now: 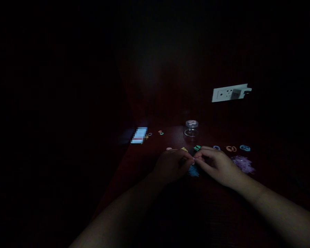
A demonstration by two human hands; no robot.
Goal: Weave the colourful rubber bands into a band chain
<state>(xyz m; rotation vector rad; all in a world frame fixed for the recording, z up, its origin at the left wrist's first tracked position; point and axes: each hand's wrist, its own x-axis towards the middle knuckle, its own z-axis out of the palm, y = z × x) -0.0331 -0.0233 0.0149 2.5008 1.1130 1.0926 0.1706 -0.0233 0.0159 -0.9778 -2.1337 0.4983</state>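
My left hand (172,165) and my right hand (219,165) meet fingertip to fingertip above the dark red table, each closed in a pinch. Between them they grip a small pale pinkish thing (193,160), mostly hidden by the fingers and too small to name. Just below the fingertips lies a heap of thin blue pieces (193,171). Beside my right wrist is a larger heap of pale purple pieces (243,164). Behind the hands runs a row of coloured loops: pink (169,149), yellow (184,150), green (197,148), blue-violet (216,147), orange (231,148) and light blue (245,148).
A clear lidded jar (191,130) stands behind the row. A lit phone (139,135) lies at the table's left edge, with small loops (161,132) to its right. On the back wall is a white socket panel (228,93) with a plug. The surroundings are very dark.
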